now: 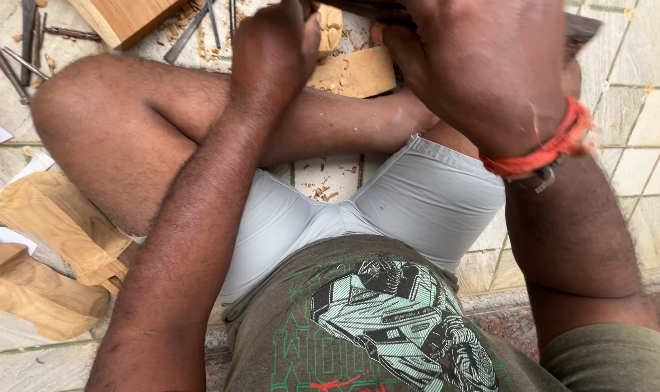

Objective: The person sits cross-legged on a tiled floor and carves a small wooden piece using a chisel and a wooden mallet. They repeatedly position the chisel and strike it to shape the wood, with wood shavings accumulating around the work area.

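The person sits cross-legged on the tiled floor (638, 109), so the work lies low, right in front of the legs. The right hand (482, 65) has a red thread band (544, 149) on its wrist. It is clenched around a dark tool (580, 29) — I cannot tell what kind. The left hand (272, 51) is closed tight too, likely on a thin tool, but the fingers hide it. Both hands are above a flat wood piece (355, 72) just past the shin, so it stays put. Wood chips (322, 190) lie under the legs. Carved wood pieces (47, 247) wait at the left side. Farther off lie thin metal tools (14, 62) and a wood block (126, 18) — close enough to grab.
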